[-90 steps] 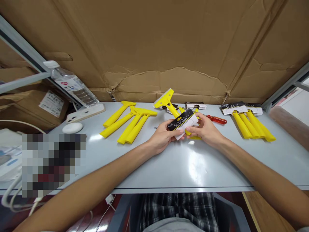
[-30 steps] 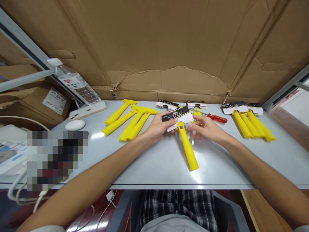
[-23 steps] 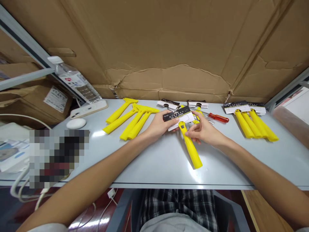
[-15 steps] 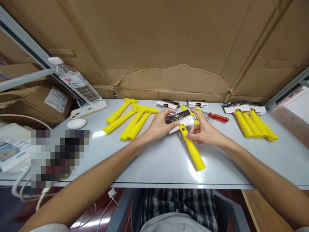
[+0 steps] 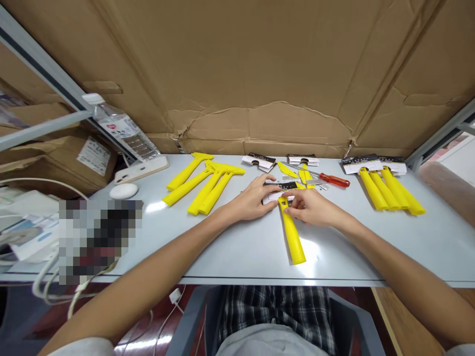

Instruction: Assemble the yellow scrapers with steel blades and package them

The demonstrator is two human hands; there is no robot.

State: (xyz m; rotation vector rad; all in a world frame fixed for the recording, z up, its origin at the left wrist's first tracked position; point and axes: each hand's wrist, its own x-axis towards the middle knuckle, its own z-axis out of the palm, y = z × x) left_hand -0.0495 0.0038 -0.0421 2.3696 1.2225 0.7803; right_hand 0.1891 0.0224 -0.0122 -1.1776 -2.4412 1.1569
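Observation:
A yellow scraper (image 5: 293,240) lies before me with its handle towards the table's front edge. Its head is inside a folded black-and-white card (image 5: 272,196), partly covered by my fingers. My left hand (image 5: 254,200) grips the card's left side, fingers over the top and thumb along the lower edge. On the other side, my right hand (image 5: 313,206) is closed at the scraper's neck, its index finger on the card's lower edge. Just behind lie loose yellow head pieces (image 5: 287,170), metal blades (image 5: 315,182) and a screwdriver with a red handle (image 5: 334,180).
Several bare yellow scraper handles (image 5: 211,190) lie to the left. Carded scrapers (image 5: 397,190) are grouped at right, and folded cards (image 5: 260,161) lie at the back. A power strip (image 5: 141,169), white mouse (image 5: 123,191) and bottle (image 5: 128,131) stand left; cardboard (image 5: 260,74) walls the back.
The card and scraper head have gone from raised and tilted to lower, near the tabletop. Both hands have come down with them, and my right index finger has moved onto the card's edge.

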